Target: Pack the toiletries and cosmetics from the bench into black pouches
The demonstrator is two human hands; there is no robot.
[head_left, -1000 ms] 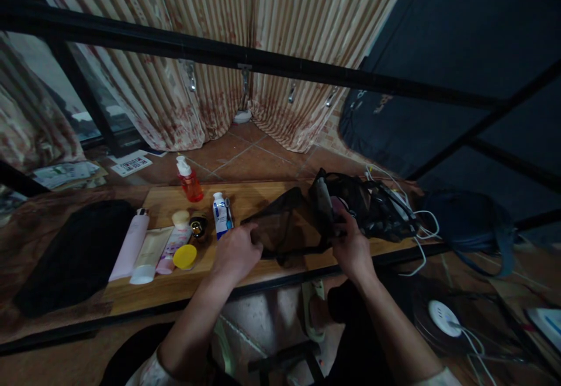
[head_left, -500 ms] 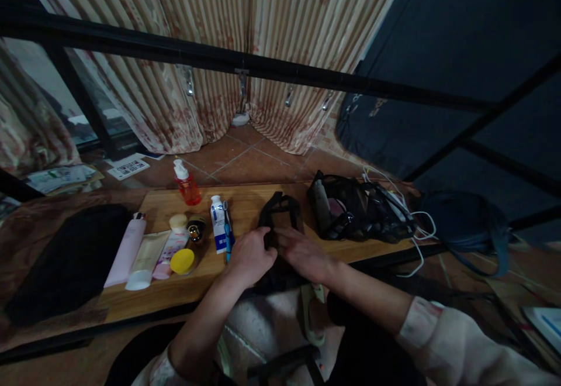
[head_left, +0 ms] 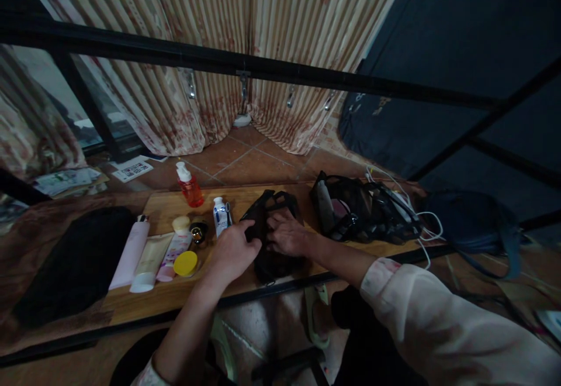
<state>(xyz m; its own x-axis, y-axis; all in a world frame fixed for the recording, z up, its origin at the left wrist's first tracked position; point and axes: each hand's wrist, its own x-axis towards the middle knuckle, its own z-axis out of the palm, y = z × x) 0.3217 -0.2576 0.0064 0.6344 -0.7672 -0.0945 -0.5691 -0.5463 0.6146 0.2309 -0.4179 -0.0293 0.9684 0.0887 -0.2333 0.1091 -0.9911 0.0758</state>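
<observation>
A small black mesh bag (head_left: 278, 263) with handle straps sits on the wooden board between my hands, its mouth spread. My left hand (head_left: 232, 250) is closed on the bag's left edge, thumb and forefinger at the rim. My right hand (head_left: 289, 234) reaches over the opening with bent fingers closed on the dark fabric; the fingertips are partly lost against it. Just left of the bag lie a toothpaste tube (head_left: 220, 216) and a toothbrush (head_left: 228, 208), both partly covered by my left hand.
Left on the board are a pink bottle (head_left: 129, 252), cream tubes, a yellow-lidded jar (head_left: 185, 263) and a red pump bottle (head_left: 191, 187). A filled black mesh bag (head_left: 359, 213) and white cable stand right. A black metal bar (head_left: 280, 70) crosses beyond.
Both hands have moved apart from their close position at the straps. The bag's mouth has widened, and my left hand has shifted left, covering more of the toothbrush.
</observation>
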